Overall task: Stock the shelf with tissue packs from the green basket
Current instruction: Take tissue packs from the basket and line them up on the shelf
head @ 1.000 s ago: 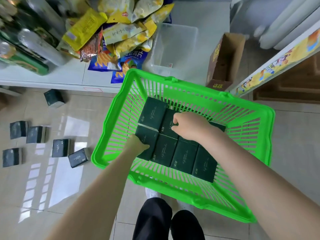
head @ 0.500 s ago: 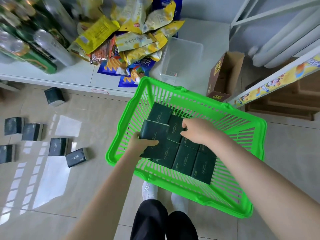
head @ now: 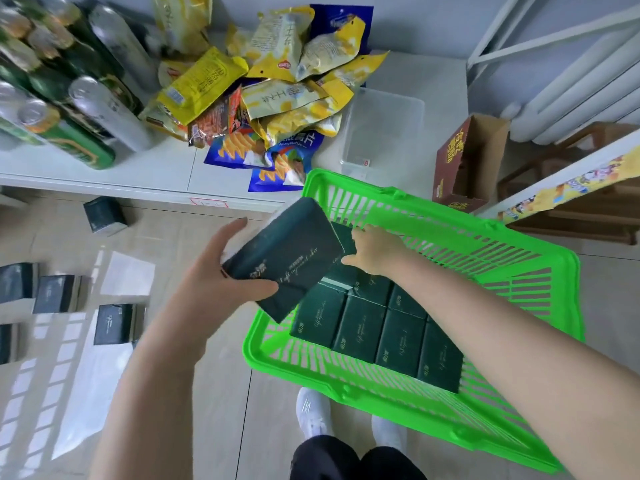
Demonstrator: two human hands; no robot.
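Note:
A green plastic basket (head: 540, 271) sits on the floor in front of me with several dark green tissue packs (head: 377, 327) lying flat inside it. My left hand (head: 221, 268) grips one dark green tissue pack (head: 287, 258) lifted above the basket's left rim, thumb under its near edge. My right hand (head: 374, 254) reaches into the basket and grips another pack (head: 343, 233) at the far end of the row; that pack is mostly hidden behind the lifted one. The white shelf (head: 166, 174) lies at the far left.
Snack bags (head: 277, 109) and drink cans (head: 76, 112) crowd the shelf, beside a clear plastic bin (head: 384, 133). A brown carton (head: 464, 161) stands behind the basket. Several tissue packs (head: 114, 323) lie on the tiled floor at left. My white shoes (head: 311, 414) are by the basket's near rim.
My left hand has lifted one pack up and out over the basket's left rim. My right hand stays on a pack at the far end. The view has tilted upward.

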